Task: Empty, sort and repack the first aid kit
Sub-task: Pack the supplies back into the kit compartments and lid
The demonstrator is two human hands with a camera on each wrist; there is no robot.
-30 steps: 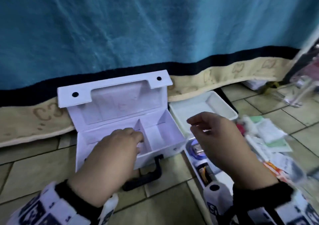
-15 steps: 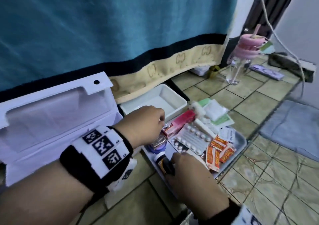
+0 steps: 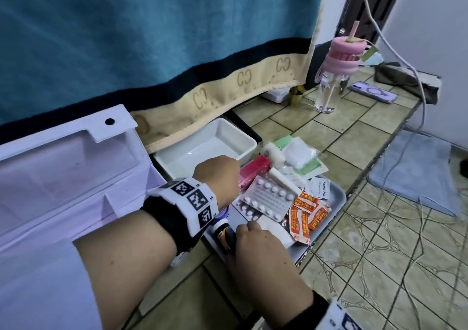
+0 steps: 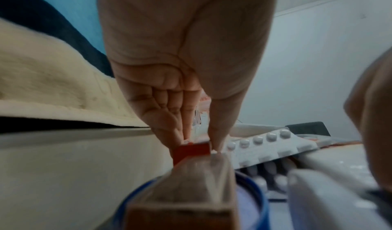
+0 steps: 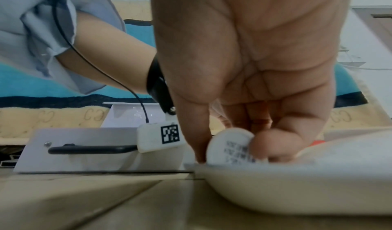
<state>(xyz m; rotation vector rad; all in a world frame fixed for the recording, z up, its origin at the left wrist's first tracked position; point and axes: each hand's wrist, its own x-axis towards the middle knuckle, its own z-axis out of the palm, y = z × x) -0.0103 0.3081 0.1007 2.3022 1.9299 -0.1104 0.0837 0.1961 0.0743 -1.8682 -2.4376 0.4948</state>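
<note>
White plastic first aid case (image 3: pixel 63 178): open on the tiled floor at far left, lid upright against the blue blanket (image 3: pixel 152 26). Left hand (image 3: pixel 217 175): reached across to the grey metal tray (image 3: pixel 336 200), fingers (image 4: pixel 180 131) and thumb pinching the end of the red rectangular box (image 3: pixel 253 171). White plastic tub (image 3: pixel 228 140): behind the tray, beside the case. Right hand (image 3: pixel 255 248): at the tray's near edge, thumb and fingers gripping a small cylindrical bottle (image 3: pixel 225 236) with white base (image 5: pixel 230 145). White pill blister pack (image 3: pixel 268 200): on the tray, partly over the red box. Orange plaster strips (image 3: pixel 309 215): right of the blister pack. Pink-lidded clear water bottle (image 3: pixel 334 76): upright, well apart at far right.
</note>
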